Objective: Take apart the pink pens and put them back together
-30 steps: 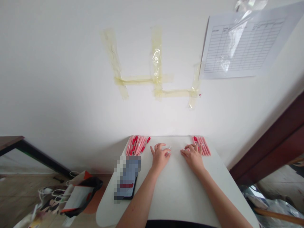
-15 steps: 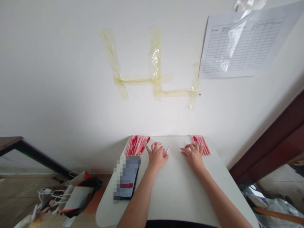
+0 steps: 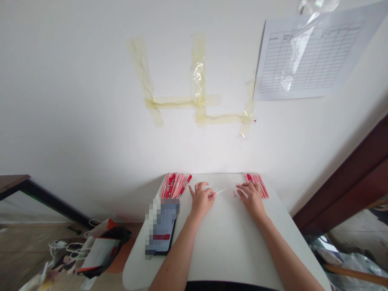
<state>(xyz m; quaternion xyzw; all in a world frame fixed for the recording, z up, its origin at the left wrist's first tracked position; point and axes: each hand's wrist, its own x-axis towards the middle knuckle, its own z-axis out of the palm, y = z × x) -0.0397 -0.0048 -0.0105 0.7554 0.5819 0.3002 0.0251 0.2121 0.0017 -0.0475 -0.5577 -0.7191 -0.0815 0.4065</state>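
Observation:
My left hand (image 3: pixel 201 200) rests on the white table (image 3: pixel 224 242) and pinches a thin white pen refill (image 3: pixel 218 191) whose tip points right. My right hand (image 3: pixel 252 197) lies a short way to the right with its fingers curled around a small pink piece (image 3: pixel 235 193), beside the right row of pink pens (image 3: pixel 258 185). A larger pile of pink and red pens (image 3: pixel 175 185) lies at the table's back left, just left of my left hand.
A phone (image 3: pixel 162 230) lies at the table's left edge. The white wall right behind the table bears yellowed tape strips (image 3: pixel 198 101) and a printed grid sheet (image 3: pixel 306 56). Bags and cables (image 3: pixel 91 250) clutter the floor at left; dark wooden furniture (image 3: pixel 348 186) stands at right.
My left hand has turned the white refill so it points right toward my right hand. My right hand has shifted slightly right and a small pink piece now shows at its fingertips.

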